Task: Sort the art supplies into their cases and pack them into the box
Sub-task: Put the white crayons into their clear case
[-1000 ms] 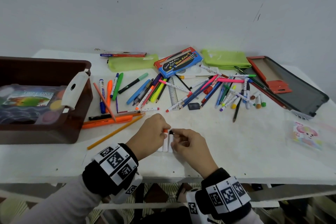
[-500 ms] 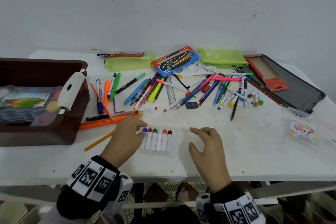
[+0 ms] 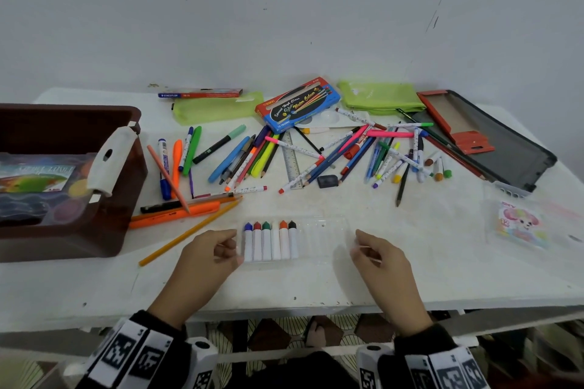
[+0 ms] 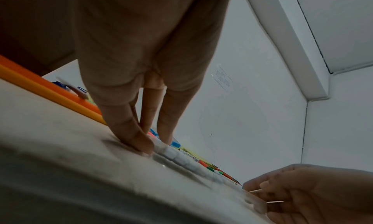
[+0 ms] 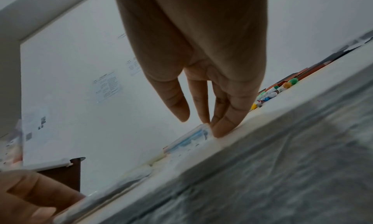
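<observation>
A clear plastic marker case [image 3: 322, 240] lies near the table's front edge. Several white markers [image 3: 270, 243] with coloured caps fill its left half; the right half holds nothing. My left hand [image 3: 236, 246] pinches the case's left end between thumb and fingers, shown close up in the left wrist view [image 4: 153, 144] beside the markers [image 4: 181, 159]. My right hand [image 3: 356, 243] holds the right end with curled fingertips; its fingers [image 5: 218, 130] touch the case [image 5: 187, 141]. The brown box [image 3: 126, 199] stands at the left with a paint set [image 3: 34, 180] inside.
A heap of loose pens and pencils [image 3: 316, 155] covers the table's middle. Behind lie two green pouches [image 3: 215, 107], a blue watercolour box [image 3: 298, 103] and an open black case [image 3: 493, 148]. An orange highlighter [image 3: 177, 215] and a yellow pencil [image 3: 189, 230] lie left of the case.
A second ago both hands met over one marker in the case. They have since drawn apart, the right hand moving right, and each now sits at one end of the case.
</observation>
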